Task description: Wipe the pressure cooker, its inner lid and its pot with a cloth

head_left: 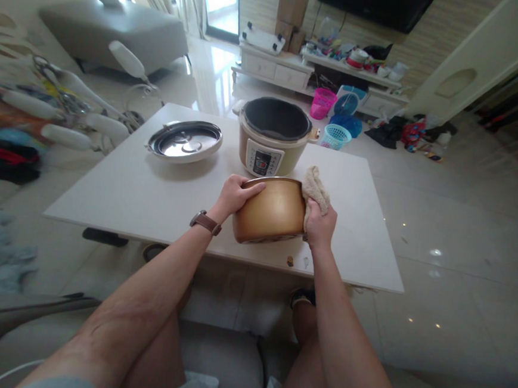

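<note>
A gold-coloured inner pot (270, 211) is tilted above the near part of the white table (187, 200). Gripping its left rim is my left hand (235, 197), thumb laid along the outside. My right hand (321, 223) is closed on a beige cloth (315, 189) pressed against the pot's right side. Just behind the pot stands the electric pressure cooker (267, 138), uncovered, its dark inside showing. To its left a round lid (185, 142) lies with its metal inner face up. The inside of the gold pot is hidden from me.
Two small items, one a brown bit (290, 260), lie by the table's front edge. Beyond the table are a pink basket (323, 103), a light blue basket (336, 136) and a cluttered white TV stand (273, 69). White padded equipment (66, 134) stands at left.
</note>
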`<action>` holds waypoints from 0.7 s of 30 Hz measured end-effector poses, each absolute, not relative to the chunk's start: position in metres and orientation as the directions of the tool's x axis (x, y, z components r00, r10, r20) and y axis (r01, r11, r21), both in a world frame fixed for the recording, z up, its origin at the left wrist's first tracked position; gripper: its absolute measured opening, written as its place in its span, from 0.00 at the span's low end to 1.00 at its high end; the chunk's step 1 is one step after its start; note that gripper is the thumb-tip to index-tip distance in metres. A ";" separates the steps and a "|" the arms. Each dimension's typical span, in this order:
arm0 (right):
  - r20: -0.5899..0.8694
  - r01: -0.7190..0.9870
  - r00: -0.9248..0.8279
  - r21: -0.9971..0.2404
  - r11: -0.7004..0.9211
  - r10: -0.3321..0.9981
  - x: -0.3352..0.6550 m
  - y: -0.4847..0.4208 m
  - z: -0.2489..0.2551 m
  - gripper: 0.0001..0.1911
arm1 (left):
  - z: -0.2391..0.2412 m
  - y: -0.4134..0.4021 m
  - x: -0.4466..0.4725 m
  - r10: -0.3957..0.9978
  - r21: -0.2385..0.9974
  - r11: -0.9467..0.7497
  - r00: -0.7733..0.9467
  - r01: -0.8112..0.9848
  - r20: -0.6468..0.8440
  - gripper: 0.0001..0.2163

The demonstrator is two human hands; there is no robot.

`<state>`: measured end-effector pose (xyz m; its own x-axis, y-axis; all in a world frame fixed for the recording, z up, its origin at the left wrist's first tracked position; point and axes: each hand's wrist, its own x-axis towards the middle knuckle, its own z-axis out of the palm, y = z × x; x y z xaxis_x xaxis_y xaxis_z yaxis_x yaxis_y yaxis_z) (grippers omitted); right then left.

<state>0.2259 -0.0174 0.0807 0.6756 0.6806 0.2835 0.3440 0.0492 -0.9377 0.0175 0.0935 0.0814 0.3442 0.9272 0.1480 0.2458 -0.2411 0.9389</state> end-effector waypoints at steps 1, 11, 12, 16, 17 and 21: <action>0.301 0.363 0.655 -0.930 0.061 0.693 0.224 -0.019 0.082 0.18 | 0.082 0.093 0.018 0.927 0.940 -0.240 0.346 0.244 0.147 0.29; 0.469 0.718 -0.022 -0.607 0.341 0.883 0.206 -0.040 0.115 0.25 | 0.071 0.099 0.023 0.919 0.948 -0.263 0.347 0.182 0.188 0.24; 0.478 0.704 0.019 -0.630 0.327 0.878 0.206 -0.039 0.115 0.24 | 0.068 0.099 0.023 0.923 0.951 -0.250 0.342 0.180 0.178 0.24; 0.461 0.522 0.382 -0.823 0.224 0.801 0.214 -0.029 0.102 0.20 | 0.059 0.097 0.022 0.936 0.970 -0.180 0.332 0.162 0.118 0.27; 0.423 0.462 0.468 -0.866 0.193 0.776 0.218 -0.026 0.098 0.20 | 0.057 0.096 0.021 0.935 0.973 -0.174 0.335 0.149 0.116 0.28; 0.254 0.311 0.682 -0.950 0.043 0.686 0.233 -0.018 0.086 0.20 | 0.045 0.095 0.021 0.937 0.981 -0.171 0.324 0.089 0.134 0.29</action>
<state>0.2335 -0.0182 0.0858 0.6815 0.6864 0.2536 0.3105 0.0426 -0.9496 0.0211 0.0954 0.0449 0.3240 0.9365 0.1341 0.0889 -0.1712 0.9812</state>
